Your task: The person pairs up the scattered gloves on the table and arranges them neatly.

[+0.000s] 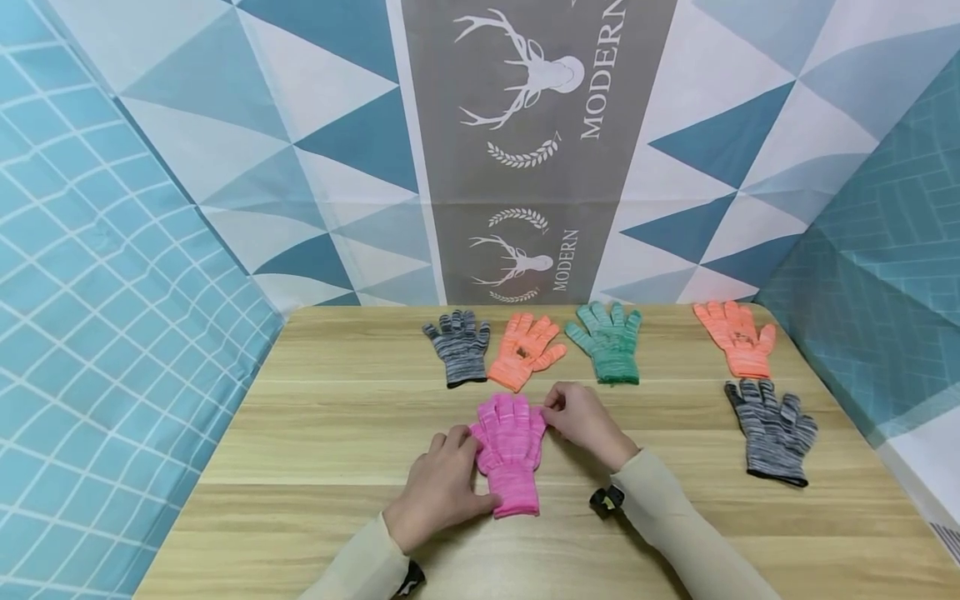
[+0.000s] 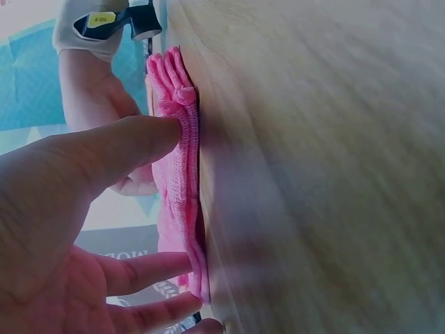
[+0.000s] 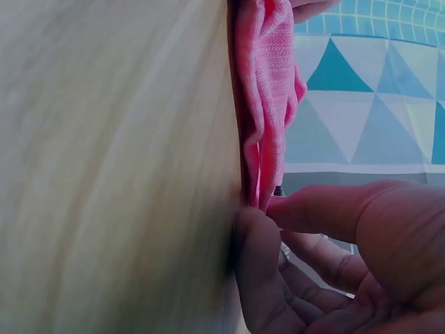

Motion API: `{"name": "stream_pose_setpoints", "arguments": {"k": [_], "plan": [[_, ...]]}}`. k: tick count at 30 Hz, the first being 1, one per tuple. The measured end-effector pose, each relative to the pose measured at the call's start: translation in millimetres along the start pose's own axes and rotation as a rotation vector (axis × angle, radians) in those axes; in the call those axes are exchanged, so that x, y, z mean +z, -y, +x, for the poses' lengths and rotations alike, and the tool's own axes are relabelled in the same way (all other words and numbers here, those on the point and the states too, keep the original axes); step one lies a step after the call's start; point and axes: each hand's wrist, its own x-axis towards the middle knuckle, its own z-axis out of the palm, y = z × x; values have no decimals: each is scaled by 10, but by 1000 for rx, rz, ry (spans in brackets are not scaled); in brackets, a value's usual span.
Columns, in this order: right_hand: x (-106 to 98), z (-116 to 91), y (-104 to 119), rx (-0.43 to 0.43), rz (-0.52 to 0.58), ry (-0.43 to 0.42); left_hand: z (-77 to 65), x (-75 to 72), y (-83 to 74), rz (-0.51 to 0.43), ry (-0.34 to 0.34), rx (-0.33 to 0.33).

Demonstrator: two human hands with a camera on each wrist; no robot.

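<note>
Two layers of pink knit gloves (image 1: 513, 454) lie flat on the wooden table, one upon the other, fingers pointing away and cuffs toward me. My left hand (image 1: 441, 483) is spread along their left side. Its thumb (image 2: 149, 136) touches the cuff end, and its fairly straight fingers touch the edge farther up. On the opposite side, my right hand (image 1: 583, 421) pinches the outer tip of the pink gloves (image 3: 271, 83) between thumb and forefinger, close over the tabletop. The other right-hand fingers are curled below.
Behind the pink gloves lie a grey glove (image 1: 461, 350), an orange glove (image 1: 521, 350) and a green glove (image 1: 611, 346). Farther right are another orange glove (image 1: 738, 337) and a dark grey glove (image 1: 776, 433). Patterned cloth (image 1: 322, 167) hangs behind the table (image 1: 315, 433).
</note>
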Motion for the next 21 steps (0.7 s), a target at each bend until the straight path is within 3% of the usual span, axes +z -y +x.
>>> {"name": "stream_pose_setpoints", "arguments": {"k": [7, 13, 21], "plan": [[8, 58, -33, -72, -72, 19, 9, 5, 4, -1, 9, -5], [-12, 93, 1, -102, -134, 94, 8, 8, 12, -9, 3, 0], [-114, 46, -6, -84, -86, 126, -10, -2, 22, -21, 15, -20]]}}
